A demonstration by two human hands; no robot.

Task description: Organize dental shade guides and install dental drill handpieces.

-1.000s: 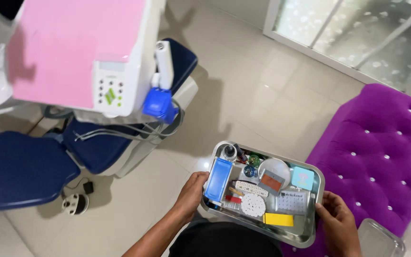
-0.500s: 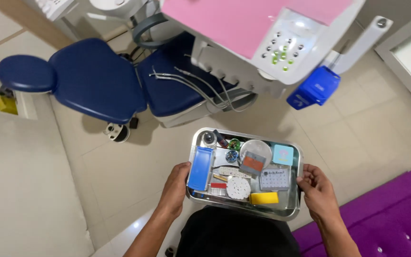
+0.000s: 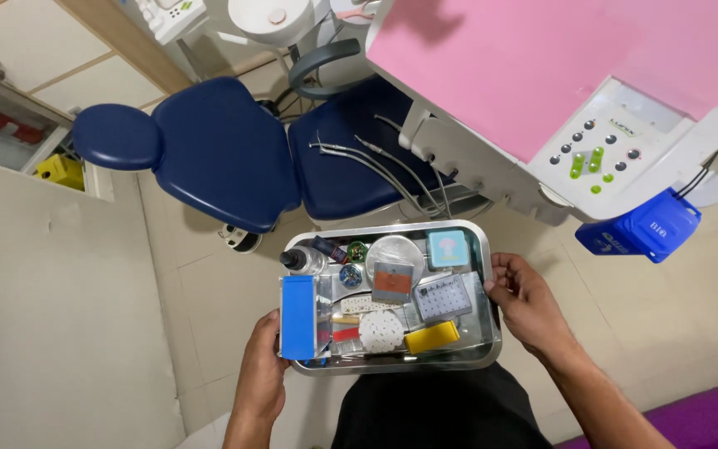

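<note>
Both hands carry a steel tray (image 3: 484, 349) at lower centre of frame: left hand (image 3: 261, 370) clasps its left edge by a blue box (image 3: 297, 317), right hand (image 3: 527, 303) grips the right rim. Navy dental chair (image 3: 226, 154) lies above it; pink instrument unit (image 3: 542, 66) upper right.

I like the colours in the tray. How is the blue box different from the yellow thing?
The blue box is long and stands along the tray's left edge by the left hand; the yellow thing is smaller, rounded and lies tilted near the front edge. Both lie inside the metal tray among small supplies.
</note>
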